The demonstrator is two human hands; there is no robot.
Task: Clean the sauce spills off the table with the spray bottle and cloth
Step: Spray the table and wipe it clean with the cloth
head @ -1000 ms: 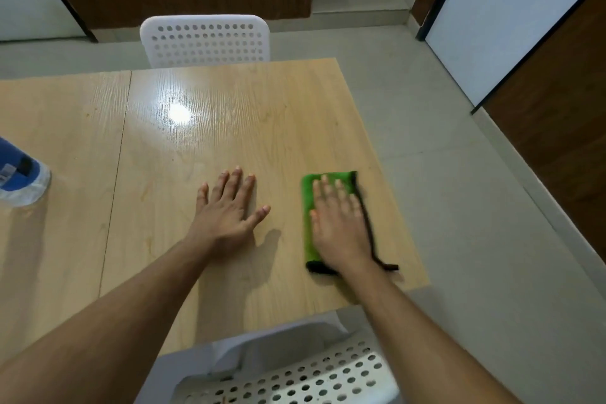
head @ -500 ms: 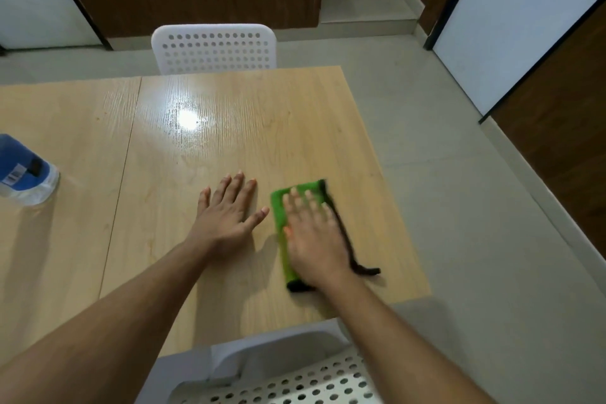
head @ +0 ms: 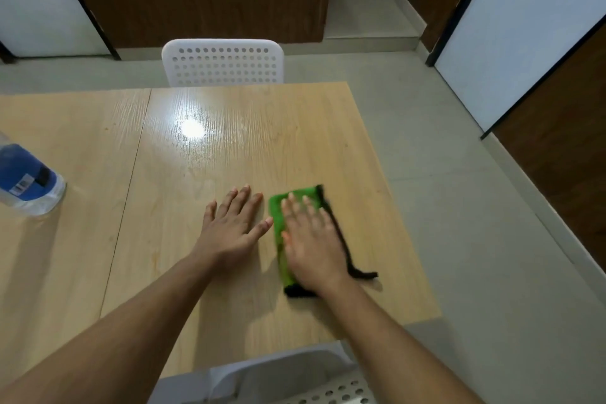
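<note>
Wiping was under way near the right end of the light wood-grain table [head: 229, 147]: the folded green microfibre cloth with black edging [head: 278, 223] was pressed flat under the straight fingers of the right hand [head: 311, 239], nothing being gripped. Compared with a second earlier, the cloth had been slid toward the left hand [head: 232, 226], which had stayed flat and unclenched on the table, so that its thumb was almost touched. No sauce could be made out near the cloth, so little was judged left there; the clear spray bottle with a blue label [head: 26, 180] stood well apart at the table's left end.

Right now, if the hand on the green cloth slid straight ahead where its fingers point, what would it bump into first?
Probably nothing: beyond the right hand and green cloth lies bare table, then its far edge.
</note>
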